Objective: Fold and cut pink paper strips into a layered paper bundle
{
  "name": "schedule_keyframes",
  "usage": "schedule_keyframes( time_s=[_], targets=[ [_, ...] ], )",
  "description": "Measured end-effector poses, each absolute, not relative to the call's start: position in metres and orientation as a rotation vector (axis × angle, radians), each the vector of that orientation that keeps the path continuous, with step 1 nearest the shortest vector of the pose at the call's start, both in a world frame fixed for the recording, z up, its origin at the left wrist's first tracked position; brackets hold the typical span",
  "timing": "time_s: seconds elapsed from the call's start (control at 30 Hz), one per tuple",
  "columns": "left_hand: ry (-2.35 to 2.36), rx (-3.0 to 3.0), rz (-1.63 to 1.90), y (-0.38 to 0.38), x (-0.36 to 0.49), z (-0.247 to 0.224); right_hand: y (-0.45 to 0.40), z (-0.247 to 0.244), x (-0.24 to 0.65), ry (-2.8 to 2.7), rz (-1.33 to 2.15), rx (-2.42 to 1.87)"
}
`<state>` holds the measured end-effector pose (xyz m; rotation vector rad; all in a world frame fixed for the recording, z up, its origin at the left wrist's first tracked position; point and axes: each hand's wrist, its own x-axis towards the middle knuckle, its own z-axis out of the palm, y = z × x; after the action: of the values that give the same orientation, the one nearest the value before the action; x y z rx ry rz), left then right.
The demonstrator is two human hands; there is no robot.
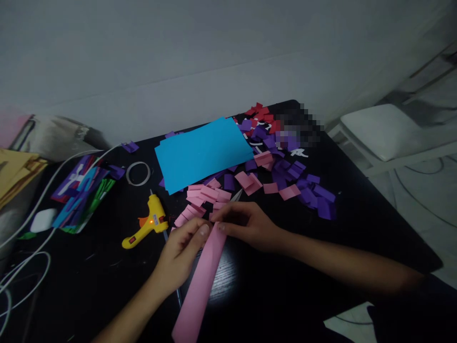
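Both of our bare hands meet at the upper end of a long pink strip [200, 286] above a black table [285, 281], in dim light. Our right hand [255, 226] pinches that end, thumb on top and forefinger curled over, with no visible gap at the tips. Our left hand [182, 250] has thumb and forefinger together at the strip's left side and, as far as the dimness lets us judge, clamps its edge. The strip slants down between our forearms toward the table's near edge.

Just beyond our fingers lie folded pink pieces [209, 194] and the pointed metal tips [236, 196] of a tool partly hidden by our right hand. Blue sheets [205, 155] lie stacked by the table's far edge. Purple pieces [309, 196] spread along the right edge, while red pieces [262, 112] gather near the far right corner, beside a pixelated patch.

To the left of our left hand, a yellow glue gun [152, 222] shows an orange light. A roll of clear tape [138, 174] lies beyond it, and a colorful packet [84, 195] and a white case [43, 220] sit farther left.
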<state>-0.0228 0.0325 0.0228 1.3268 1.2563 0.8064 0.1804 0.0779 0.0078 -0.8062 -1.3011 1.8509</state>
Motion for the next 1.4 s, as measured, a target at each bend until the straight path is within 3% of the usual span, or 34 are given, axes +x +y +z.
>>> schedule_keyframes(
  time_s=[0.4,0.7,1.4],
  targets=[
    [1.325,1.374,0.780,0.028,-0.020,0.019,0.079,0.007,0.178,-1.203,1.834,-0.940],
    [1.299,1.325,1.030,0.026,-0.012,0.018,0.079,0.005,0.176,-1.160,1.827,-0.980],
    [1.483,1.586,1.106,0.021,-0.015,0.016,0.077,0.004,0.175,-1.106,1.767,-0.969]
  ],
)
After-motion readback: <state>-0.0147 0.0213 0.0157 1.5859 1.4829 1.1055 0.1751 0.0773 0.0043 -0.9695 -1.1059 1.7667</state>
